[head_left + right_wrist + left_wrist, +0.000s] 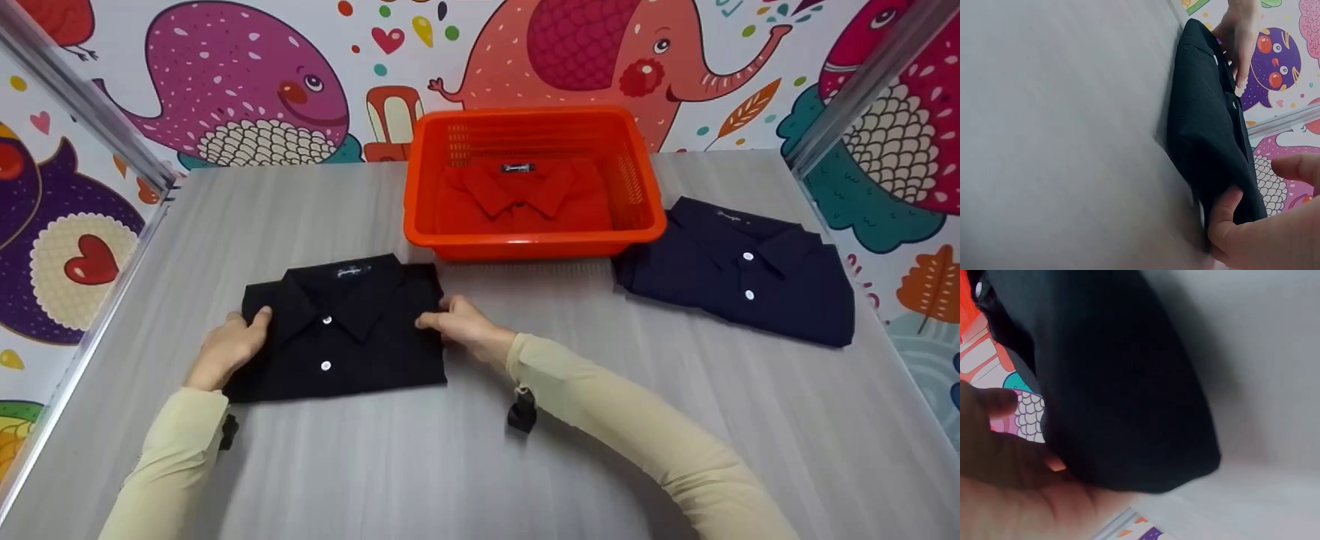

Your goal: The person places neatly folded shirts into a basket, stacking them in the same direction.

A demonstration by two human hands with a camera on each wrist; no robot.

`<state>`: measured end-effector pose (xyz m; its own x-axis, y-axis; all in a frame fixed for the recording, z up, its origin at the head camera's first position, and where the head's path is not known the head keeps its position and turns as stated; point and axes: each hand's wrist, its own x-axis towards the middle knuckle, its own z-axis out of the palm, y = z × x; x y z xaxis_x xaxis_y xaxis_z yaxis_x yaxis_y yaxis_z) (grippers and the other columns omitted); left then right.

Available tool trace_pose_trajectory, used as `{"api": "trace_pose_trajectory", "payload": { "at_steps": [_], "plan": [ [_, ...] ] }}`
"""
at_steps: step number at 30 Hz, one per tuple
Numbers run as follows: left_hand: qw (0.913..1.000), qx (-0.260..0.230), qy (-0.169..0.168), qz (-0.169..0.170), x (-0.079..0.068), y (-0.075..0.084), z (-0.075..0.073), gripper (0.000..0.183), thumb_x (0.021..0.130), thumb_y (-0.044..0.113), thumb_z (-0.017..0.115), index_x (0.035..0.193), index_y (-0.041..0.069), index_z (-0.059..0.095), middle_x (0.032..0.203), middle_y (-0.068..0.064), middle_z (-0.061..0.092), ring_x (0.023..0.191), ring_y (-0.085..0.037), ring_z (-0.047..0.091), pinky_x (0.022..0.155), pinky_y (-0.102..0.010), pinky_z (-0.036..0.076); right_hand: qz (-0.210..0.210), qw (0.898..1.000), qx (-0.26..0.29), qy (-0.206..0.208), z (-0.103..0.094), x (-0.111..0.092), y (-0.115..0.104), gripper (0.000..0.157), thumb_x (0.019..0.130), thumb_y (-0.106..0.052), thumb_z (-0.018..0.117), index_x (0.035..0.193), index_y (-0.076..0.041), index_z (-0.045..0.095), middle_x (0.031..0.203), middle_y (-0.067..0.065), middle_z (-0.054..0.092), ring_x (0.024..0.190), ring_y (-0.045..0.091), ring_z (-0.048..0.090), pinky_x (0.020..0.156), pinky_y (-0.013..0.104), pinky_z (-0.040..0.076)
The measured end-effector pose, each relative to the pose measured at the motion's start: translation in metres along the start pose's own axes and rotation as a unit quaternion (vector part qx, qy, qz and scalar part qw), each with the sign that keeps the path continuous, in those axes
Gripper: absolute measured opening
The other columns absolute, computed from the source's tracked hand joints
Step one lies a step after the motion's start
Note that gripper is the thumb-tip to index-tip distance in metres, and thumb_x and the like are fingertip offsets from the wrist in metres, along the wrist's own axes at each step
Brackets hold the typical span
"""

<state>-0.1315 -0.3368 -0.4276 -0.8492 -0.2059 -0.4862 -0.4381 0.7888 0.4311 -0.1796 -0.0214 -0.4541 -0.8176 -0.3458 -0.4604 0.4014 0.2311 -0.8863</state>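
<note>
A folded black polo shirt (386,352) with a collar and two white buttons lies face up at the left of the table. My left hand (229,349) holds its left side, thumb on top; the other fingers are mostly hidden. At the opposite edge my right hand (469,326) grips the cloth, thumb above and fingers under the side. In the left wrist view the shirt (1112,382) fills the middle, its end resting against the palm. The right wrist view shows the shirt (1202,118) side-on, with fingertips curled around its near edge.
Behind the shirt stands an orange plastic basket (525,251) with a folded red polo shirt (577,199) inside. Right of it lies a folded navy polo shirt (795,292), close to the basket's side. Printed cartoon panels (247,60) wall the table's back and sides.
</note>
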Motion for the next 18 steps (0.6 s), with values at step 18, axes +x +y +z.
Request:
{"api": "trace_pose_trajectory", "payload": {
  "at_steps": [18],
  "plan": [
    [0.9956, -0.083, -0.045, -0.005, -0.0003, 0.0025, -0.0017, 0.07, 0.1, 0.031, 0.014, 0.14, -0.021, -0.011, 0.145, -0.045, -0.004, 0.134, -0.057, 0.004, 0.108, -0.061, 0.015, -0.019, 0.999, -0.009, -0.043, 0.001, -0.0002, 0.0051, 0.081, 0.09, -0.012, 0.064, 0.151, 0.006, 0.013, 0.155, 0.021, 0.022, 0.141, 0.028, 0.023, 0.112, 0.039, 0.023]
  ]
}}
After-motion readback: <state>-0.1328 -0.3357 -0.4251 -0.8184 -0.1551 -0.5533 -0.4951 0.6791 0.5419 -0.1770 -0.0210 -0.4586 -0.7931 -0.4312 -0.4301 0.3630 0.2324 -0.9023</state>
